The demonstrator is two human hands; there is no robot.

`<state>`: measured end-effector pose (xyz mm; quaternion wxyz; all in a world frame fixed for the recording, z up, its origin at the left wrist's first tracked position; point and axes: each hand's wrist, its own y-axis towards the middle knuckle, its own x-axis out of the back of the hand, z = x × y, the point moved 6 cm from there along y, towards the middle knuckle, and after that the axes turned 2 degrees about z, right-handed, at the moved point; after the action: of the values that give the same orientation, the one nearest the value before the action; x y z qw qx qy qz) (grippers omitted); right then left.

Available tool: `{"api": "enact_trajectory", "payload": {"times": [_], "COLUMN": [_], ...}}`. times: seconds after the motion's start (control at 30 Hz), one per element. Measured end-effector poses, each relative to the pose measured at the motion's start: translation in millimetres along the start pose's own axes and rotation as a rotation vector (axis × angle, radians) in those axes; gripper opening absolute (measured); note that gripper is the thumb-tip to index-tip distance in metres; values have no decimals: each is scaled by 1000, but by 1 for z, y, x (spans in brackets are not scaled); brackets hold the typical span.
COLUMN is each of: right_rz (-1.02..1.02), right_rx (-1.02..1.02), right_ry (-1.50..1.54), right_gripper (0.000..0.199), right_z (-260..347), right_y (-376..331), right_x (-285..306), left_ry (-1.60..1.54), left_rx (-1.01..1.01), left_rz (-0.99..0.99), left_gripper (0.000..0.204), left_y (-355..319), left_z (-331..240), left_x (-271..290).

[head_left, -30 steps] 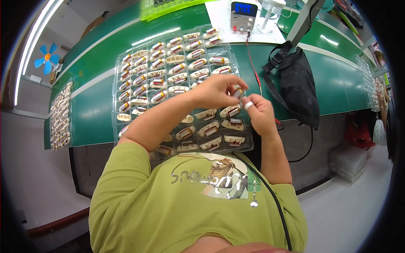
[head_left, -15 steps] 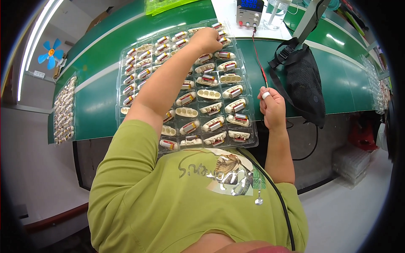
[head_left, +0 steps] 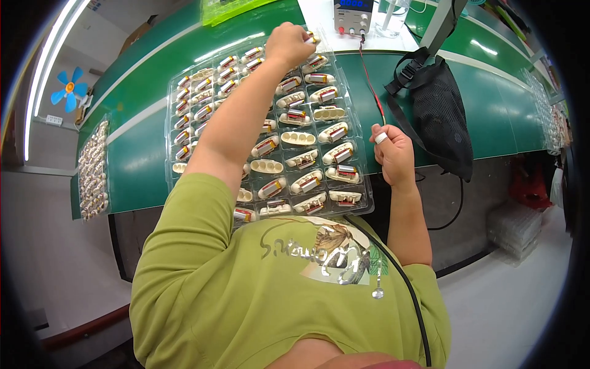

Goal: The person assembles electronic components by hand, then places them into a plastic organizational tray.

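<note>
A clear plastic tray carries rows of cream oval casings, many with a small silver battery with red and yellow ends. At the tray's far end, my left hand is closed, its fingertips pinching a casing with a battery. Its fingers partly hide that piece. Right of the tray, my right hand is closed around the end of a red lead, with a white band on one finger. The lead runs up to a power supply.
A black mesh bag with straps lies right of my right hand, by a metal post. Another filled tray sits at the far left of the green table. A bright green tray lies at the back.
My left hand has moved farther away, toward the tray's far edge. The right hand stays nearly in place on the lead. The whole view has shifted slightly.
</note>
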<state>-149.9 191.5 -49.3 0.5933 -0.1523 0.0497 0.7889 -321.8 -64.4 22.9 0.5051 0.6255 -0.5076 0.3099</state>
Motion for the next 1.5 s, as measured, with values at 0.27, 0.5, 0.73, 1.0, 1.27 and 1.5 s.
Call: {"api": "enact_trajectory", "payload": {"times": [0.27, 0.5, 0.73, 1.0, 1.27, 1.5], "right_rz": [-108, -123, -147, -86, -2, -237], "right_rx": [127, 184, 217, 202, 193, 410], "right_ry": [-156, -240, -148, -276, -589, -544], "right_gripper": [19, 20, 21, 21, 20, 10], "right_z": [24, 20, 22, 23, 36, 36], "right_y": [-4, 3, -1, 7, 11, -4], "right_x": [-20, -28, -27, -27, -25, -26], "left_ry": [-1642, -1614, -1628, -1586, -1369, -1421], "left_rx": [292, 281, 286, 282, 216, 117], "left_rz": [736, 784, 773, 764, 755, 490], "left_gripper": [13, 30, 36, 38, 34, 31], "left_y": [-117, -133, -136, -136, -139, -126], "left_z": [-69, -80, -80, -81, -90, -85], "left_x": [-9, -23, -24, -25, -24, -12]}}
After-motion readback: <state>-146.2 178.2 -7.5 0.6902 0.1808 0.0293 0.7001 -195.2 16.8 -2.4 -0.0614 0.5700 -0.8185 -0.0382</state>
